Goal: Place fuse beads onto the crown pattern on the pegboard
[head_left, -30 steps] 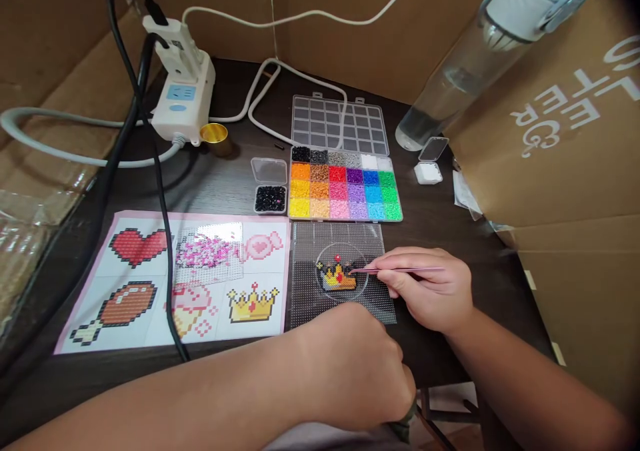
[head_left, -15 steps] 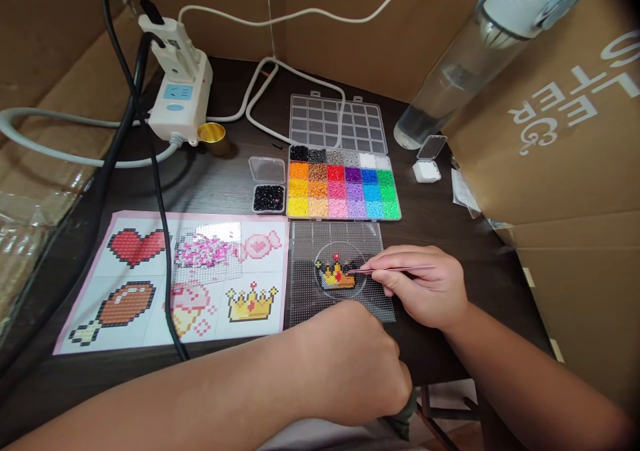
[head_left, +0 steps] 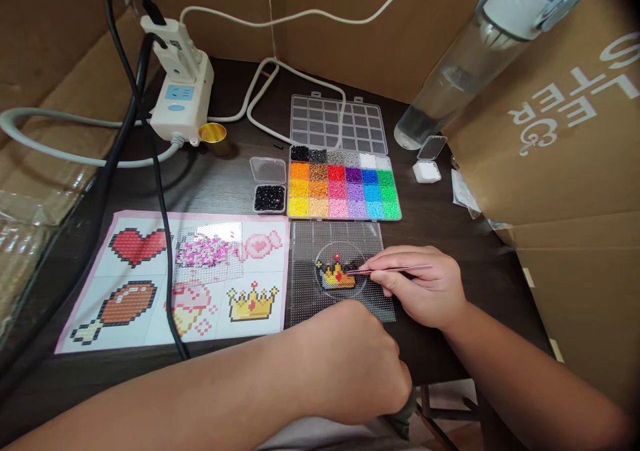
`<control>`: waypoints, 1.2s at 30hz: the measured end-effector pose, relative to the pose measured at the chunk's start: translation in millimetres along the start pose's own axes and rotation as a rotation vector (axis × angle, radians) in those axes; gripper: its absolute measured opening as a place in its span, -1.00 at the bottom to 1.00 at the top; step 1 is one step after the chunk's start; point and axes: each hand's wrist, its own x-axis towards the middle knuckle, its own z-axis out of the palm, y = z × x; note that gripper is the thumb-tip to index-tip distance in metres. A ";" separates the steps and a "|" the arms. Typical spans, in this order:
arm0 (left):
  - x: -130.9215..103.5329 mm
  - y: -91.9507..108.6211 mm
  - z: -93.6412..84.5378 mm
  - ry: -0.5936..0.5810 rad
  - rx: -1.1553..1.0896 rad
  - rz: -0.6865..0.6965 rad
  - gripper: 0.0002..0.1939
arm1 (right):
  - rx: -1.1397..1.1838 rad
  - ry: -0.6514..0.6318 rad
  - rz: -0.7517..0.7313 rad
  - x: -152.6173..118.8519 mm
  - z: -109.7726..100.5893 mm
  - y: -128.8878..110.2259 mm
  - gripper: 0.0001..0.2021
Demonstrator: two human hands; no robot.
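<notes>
Pink tweezers (head_left: 400,268) are pinched in my right hand (head_left: 430,284), their tips over a small bead crown (head_left: 337,274). Yellow, orange, red, black and grey beads make up the crown. It lies within a round outline on a clear pegboard (head_left: 310,308), and my right fingers hide part of the board's right side. My left hand (head_left: 357,364) is curled into a fist at the table's near edge, below the pegboard. Its fingertips face away, so anything inside is hidden. A printed pattern sheet (head_left: 125,331) to the left includes a matching yellow crown (head_left: 253,302).
A sorted bead box (head_left: 345,183) lies lid-open behind the pegboard. Beside it are a small box of black beads (head_left: 269,199) and a white one (head_left: 427,171). A power strip (head_left: 183,104), gold cup (head_left: 215,138), black cable (head_left: 159,198) and water bottle (head_left: 450,78) stand around.
Almost nothing differs. The tweezers and my right hand have shifted very slightly left over the crown; my left fist stays in place.
</notes>
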 end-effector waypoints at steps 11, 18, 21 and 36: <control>-0.5 -0.2 -0.2 0.007 -0.015 -0.009 -0.81 | 0.066 0.094 0.105 0.2 -6.7 5.3 -0.90; -2.1 0.1 -0.3 -0.049 0.002 -0.061 -0.69 | 0.491 0.316 0.245 21.7 -14.3 23.1 -0.86; -2.1 -2.6 -1.8 -0.151 0.056 -0.025 -0.64 | 0.384 0.397 0.183 33.9 -12.0 19.6 -0.84; -6.2 -5.3 -1.6 -0.101 0.067 -0.001 -0.72 | 0.039 0.282 -0.011 92.6 40.4 1.0 -0.80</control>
